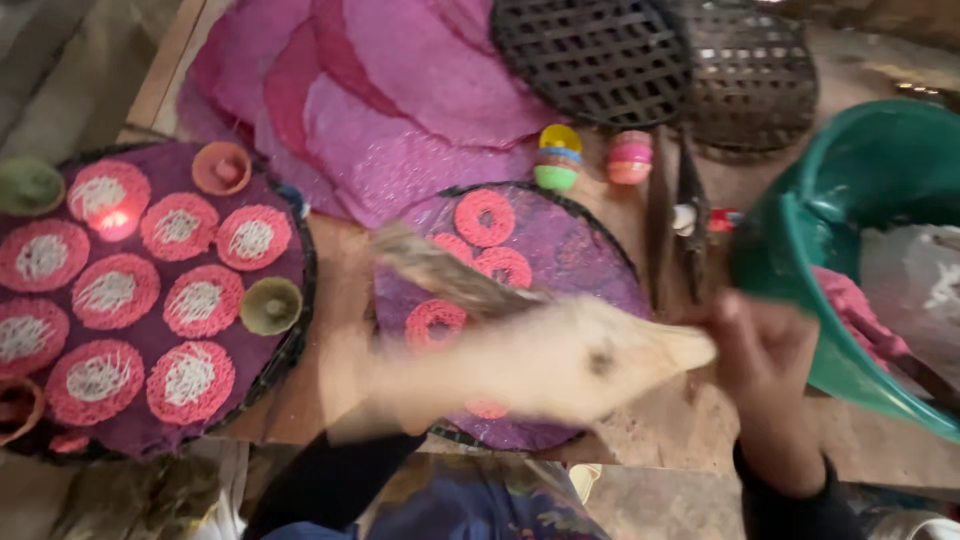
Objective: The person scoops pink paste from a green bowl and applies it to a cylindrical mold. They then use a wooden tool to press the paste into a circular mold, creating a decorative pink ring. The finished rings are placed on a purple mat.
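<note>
From my head view, my left hand (440, 375) is a blur wrapped around a cream piping bag (560, 355), squeezing it above the middle tray (600, 250). My right hand (765, 350) pinches the bag's tip (695, 348), just beside the green tub (850, 210). The middle tray carries only a few pink rings (485, 215) with bare centres, and most of its purple cloth is uncovered. The left tray (300, 260) looks finished: pink rings with white middles (190, 378) cover it. So I judge one tray done and this one barely begun.
</note>
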